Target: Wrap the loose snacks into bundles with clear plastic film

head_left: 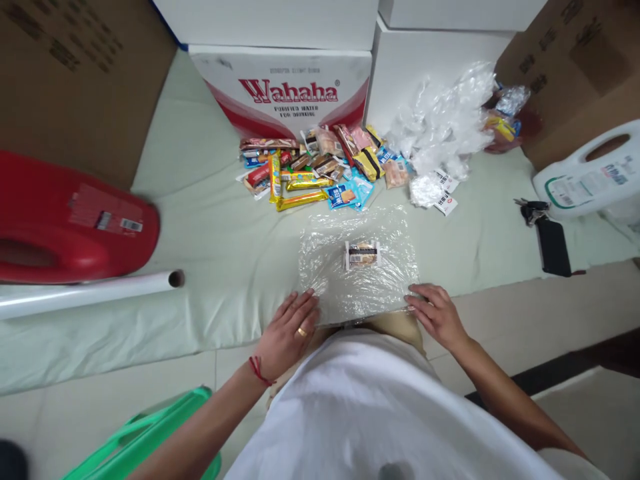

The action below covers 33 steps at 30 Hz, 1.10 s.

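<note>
A sheet of clear plastic film (340, 293) lies spread on the pale green cloth, its near edge at the cloth's front edge. On the film, near its middle, rests a small wrapped snack (363, 255) with a dark band. My left hand (290, 327) lies flat over the film's near left corner, fingers stretched out. At the near right corner, my right hand (437, 313) touches the film's edge with its fingers extended and slightly apart; its thumb is hard to make out. Neither hand touches the snack.
Behind the film sits a pile of packaged snacks (320, 167), with crumpled clear plastic (440, 127) to its right. A Wahaha carton (290, 87) stands behind. A red jug (75, 220) and a white film roll (100, 291) are left; a white jug (590, 170) and black phone (553, 248) are right.
</note>
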### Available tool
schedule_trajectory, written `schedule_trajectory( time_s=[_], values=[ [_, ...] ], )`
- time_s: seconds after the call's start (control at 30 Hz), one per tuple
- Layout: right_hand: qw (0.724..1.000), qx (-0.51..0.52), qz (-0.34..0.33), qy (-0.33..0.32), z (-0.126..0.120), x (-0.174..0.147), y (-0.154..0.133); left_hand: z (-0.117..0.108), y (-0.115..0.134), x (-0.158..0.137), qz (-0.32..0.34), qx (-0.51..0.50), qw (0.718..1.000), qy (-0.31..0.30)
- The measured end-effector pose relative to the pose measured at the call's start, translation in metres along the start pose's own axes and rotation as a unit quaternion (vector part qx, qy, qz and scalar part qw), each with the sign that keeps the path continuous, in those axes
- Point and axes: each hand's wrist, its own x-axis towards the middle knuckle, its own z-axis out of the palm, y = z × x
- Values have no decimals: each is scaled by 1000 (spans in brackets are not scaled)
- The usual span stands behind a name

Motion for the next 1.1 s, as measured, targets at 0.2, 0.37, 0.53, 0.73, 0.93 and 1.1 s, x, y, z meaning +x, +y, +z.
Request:
schedule_trajectory(
  time_s=[0.2,0.37,0.53,0.73,0.93,1.1],
  values=[
    [984,147,-71,75,-20,22,5,-13,-6,8,-18,-114,993,22],
    [962,253,-31,95,-44,60,1,-33,-16,35,-128,-242,960,56],
    [942,308,99,87,-64,117,-1,-46,-50,80,-305,-305,901,43],
    [948,264,170,51,-55,171,16,-29,-92,131,-408,-311,858,20],
    [969,157,187,39,-38,177,25,-30,-90,136,-371,-94,919,91],
    [976,79,199,38,-40,175,23,-36,-24,143,-153,-3,954,259]
  ],
)
